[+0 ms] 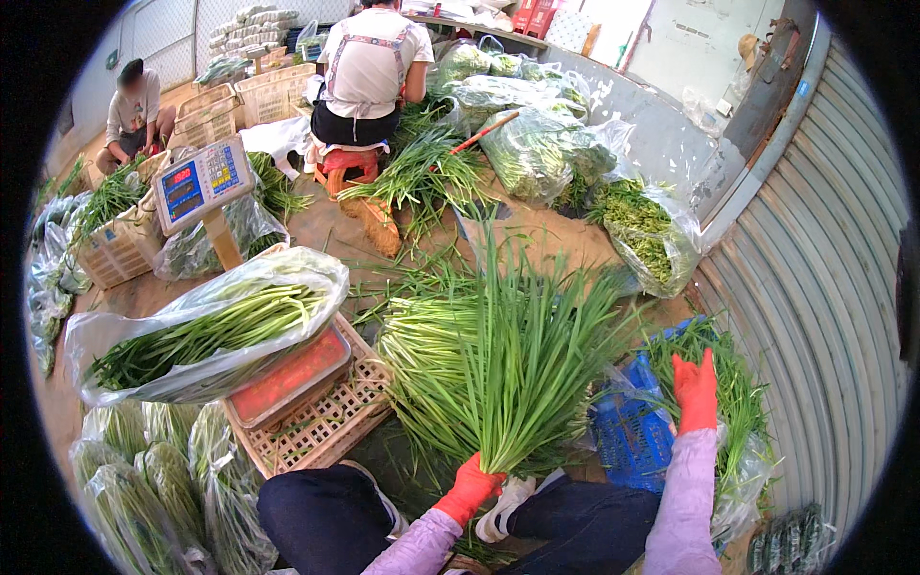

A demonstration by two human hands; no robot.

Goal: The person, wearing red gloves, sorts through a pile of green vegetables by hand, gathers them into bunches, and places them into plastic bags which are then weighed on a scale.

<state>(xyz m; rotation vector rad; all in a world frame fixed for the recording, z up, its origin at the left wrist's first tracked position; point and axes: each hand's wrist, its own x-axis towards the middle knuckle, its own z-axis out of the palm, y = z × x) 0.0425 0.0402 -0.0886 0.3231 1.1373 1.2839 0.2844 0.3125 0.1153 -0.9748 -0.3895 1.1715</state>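
My left hand (470,489), in an orange-red glove, is closed round the base of a bunch of garlic chives (517,374), whose long leaves fan upward and away from me. My right hand (695,391), gloved the same, is over a heap of loose green leaves (733,393) at the right, with fingers apart and nothing visible in them. The blue crate (628,441) stands just left of that hand. Behind and left of the held bunch lies a thick pile of chives (426,350), cut ends toward the left.
On the left, an open plastic bag of chives (211,335) rests on a scale with a display (203,184), beside a slatted crate (316,431). Bagged bunches (158,479) stand lower left. Two people sit farther off among greens. A corrugated wall (815,287) bounds the right.
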